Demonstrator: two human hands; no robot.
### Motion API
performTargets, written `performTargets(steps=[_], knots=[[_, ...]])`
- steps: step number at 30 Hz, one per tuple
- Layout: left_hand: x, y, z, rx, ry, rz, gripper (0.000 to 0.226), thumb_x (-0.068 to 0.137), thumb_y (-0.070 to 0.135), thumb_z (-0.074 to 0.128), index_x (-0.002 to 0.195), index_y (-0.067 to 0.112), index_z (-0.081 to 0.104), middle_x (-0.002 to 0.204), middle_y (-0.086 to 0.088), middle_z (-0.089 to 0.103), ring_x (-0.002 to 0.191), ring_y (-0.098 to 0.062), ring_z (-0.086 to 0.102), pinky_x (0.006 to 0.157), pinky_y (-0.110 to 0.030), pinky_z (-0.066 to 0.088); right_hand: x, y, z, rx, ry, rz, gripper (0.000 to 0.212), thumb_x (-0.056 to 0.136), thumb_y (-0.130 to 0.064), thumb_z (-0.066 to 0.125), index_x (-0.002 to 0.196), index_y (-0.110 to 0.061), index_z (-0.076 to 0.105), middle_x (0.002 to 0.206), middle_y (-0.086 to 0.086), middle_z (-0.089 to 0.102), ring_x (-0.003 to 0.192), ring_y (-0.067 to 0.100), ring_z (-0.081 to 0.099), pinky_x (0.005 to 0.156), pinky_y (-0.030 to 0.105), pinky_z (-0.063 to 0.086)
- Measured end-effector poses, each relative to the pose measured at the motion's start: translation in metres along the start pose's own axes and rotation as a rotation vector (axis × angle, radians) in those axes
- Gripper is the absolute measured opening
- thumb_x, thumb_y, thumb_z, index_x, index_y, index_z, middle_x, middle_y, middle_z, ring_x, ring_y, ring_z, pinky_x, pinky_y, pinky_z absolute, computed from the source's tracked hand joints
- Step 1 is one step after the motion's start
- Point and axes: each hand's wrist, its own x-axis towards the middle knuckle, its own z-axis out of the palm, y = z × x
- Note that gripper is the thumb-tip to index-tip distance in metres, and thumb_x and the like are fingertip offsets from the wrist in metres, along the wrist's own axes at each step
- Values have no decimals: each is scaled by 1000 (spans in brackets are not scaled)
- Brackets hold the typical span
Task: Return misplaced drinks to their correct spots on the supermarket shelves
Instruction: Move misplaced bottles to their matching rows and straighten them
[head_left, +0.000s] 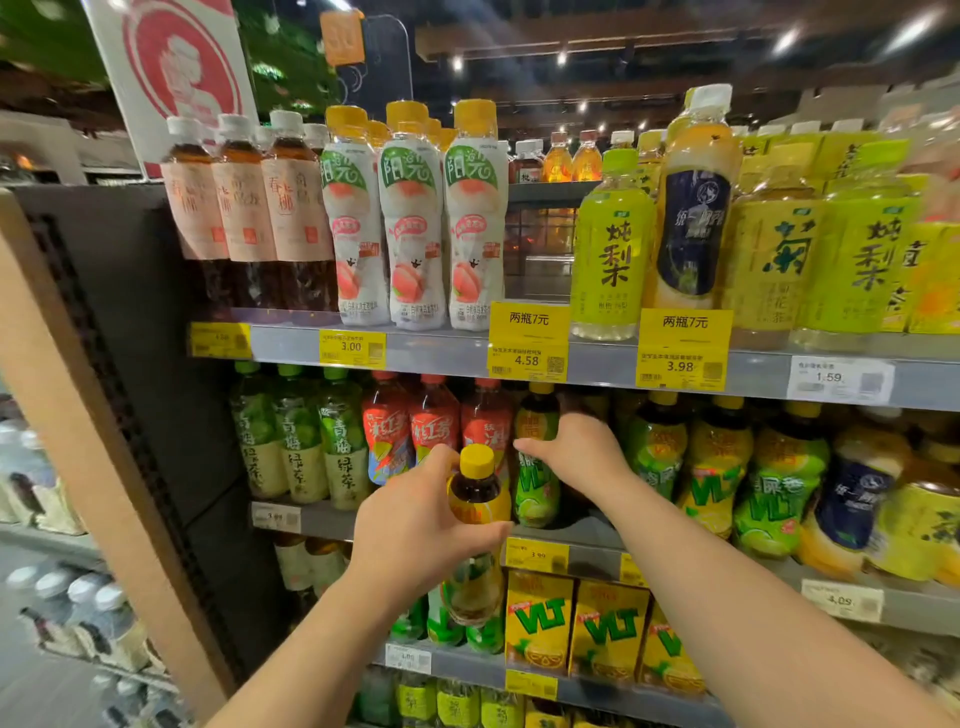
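My left hand grips a yellow-capped bottle of dark tea with a yellow label, held upright in front of the second shelf. My right hand reaches into that shelf, thumb pointing left, its fingers hidden among the bottles behind a green VLT bottle. What the right fingers hold or touch is hidden. More green and yellow VLT bottles stand to the right of that hand. On the top shelf a tall dark-blue-labelled bottle stands among green-yellow pear drink bottles.
Red tea bottles and green plum tea bottles fill the second shelf's left. Peach drink bottles stand on the top shelf. Yellow VLT cartons sit below. A dark shelf end panel bounds the left. Yellow price tags line the shelf edges.
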Motion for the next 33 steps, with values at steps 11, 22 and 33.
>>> performTargets(steps=[11, 22, 33], knots=[[12, -3, 3, -57, 24, 10, 63, 60, 75, 67, 100, 34, 43, 67, 12, 60, 66, -7, 59, 57, -35, 52, -47, 22, -6, 241, 147, -2, 81, 71, -46, 84, 136, -17, 44, 125, 0, 57, 113, 20, 56, 85, 28, 48], [43, 34, 32, -187, 120, 132, 62, 67, 69, 71, 109, 32, 45, 78, 13, 61, 75, -15, 63, 58, -33, 48, -122, 66, -73, 427, 260, 50, 69, 67, -38, 88, 122, -43, 46, 107, -29, 55, 96, -5, 56, 75, 6, 39], [88, 81, 75, -211, 21, 154, 72, 69, 72, 67, 107, 13, 50, 86, -3, 66, 82, -30, 65, 64, -40, 52, -158, 109, -95, 439, 304, 263, 74, 64, -34, 90, 116, -53, 41, 111, -30, 50, 110, 4, 46, 90, 27, 39]])
